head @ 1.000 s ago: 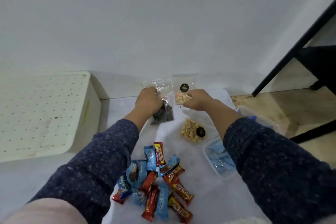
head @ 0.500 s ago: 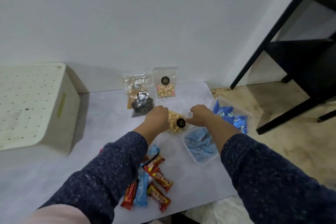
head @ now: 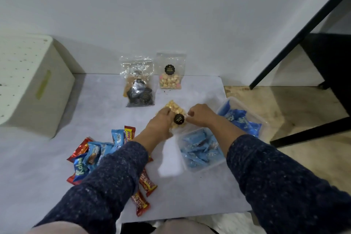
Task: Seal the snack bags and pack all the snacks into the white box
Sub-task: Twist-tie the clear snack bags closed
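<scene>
Sitting far left, the white box (head: 36,85); mid-table, left hand (head: 161,123) grips the popcorn bag (head: 175,109) (black sticker facing up), right hand (head: 199,118) pinching its edge beside the blue-wrapper tubs (head: 201,148).

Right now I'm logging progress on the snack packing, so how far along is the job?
Early. Done: two clear snack bags stand against the wall, though their seals are unreadable. In hand: left hand and right hand grip the puffed snack bag. Left: that bag, the loose bars and two tubs of blue packets all sit outside the white box.
</scene>
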Tool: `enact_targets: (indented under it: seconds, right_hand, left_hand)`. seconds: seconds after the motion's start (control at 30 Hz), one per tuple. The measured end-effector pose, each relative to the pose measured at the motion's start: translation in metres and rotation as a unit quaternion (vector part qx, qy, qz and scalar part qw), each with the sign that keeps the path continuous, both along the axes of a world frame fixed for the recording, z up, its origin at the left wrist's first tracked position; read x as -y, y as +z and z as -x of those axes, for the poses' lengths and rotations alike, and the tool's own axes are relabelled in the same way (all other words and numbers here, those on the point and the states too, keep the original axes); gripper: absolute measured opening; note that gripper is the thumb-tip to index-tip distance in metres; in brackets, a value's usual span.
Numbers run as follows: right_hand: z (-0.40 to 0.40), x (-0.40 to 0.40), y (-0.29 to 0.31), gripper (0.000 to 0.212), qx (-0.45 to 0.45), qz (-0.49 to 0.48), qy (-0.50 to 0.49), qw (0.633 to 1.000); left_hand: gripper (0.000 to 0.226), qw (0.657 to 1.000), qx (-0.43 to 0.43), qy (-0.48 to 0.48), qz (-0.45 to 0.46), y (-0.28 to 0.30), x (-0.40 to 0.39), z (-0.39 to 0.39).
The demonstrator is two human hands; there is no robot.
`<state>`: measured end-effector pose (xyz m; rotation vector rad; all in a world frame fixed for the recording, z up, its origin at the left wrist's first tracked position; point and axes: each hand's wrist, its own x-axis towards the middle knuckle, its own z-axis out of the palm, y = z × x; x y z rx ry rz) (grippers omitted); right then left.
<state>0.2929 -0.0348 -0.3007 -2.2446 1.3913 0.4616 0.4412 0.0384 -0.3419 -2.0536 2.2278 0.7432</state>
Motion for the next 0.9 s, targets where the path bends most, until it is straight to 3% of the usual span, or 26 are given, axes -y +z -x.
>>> enact_targets:
  seconds: [0.1,0.23,0.4,0.47,0.6,0.77,0.9]
  right_hand:
    - [-0.001,0.001,0.001,0.032,0.018,-0.012,0.016,1.0]
    - [0.0,0.004,0.0,0.029,0.058,-0.041,0.006,0.997]
    - [0.001,0.002,0.005,0.025,0.163,-0.084,-0.077,0.98]
    - [0.001,0.002,0.011,0.014,0.233,-0.104,-0.134,0.958]
    - [-0.003,0.003,0.03,0.034,0.309,-0.07,-0.157,0.935]
    - [-0.022,0.006,0.06,0.018,0.342,0.049,-0.17,0.923]
    - [-0.043,0.001,0.096,0.012,0.401,0.029,-0.207,0.892]
  left_hand:
    - [0.072,1.0,0.01,-0.004,-0.007,-0.001,0.001,0.003]
    - [0.042,1.0,0.023,-0.004,-0.02,-0.001,0.007,0.007]
    - [0.039,0.994,-0.091,0.059,0.029,0.0,0.01,0.0]
    - [0.024,0.981,-0.152,0.103,0.061,0.007,0.01,-0.006]
    - [0.008,0.944,-0.239,0.209,0.093,0.033,0.01,-0.018]
    - [0.007,0.899,-0.32,0.276,0.112,0.072,0.01,-0.037]
    - [0.009,0.859,-0.398,0.29,0.141,0.107,0.003,-0.055]
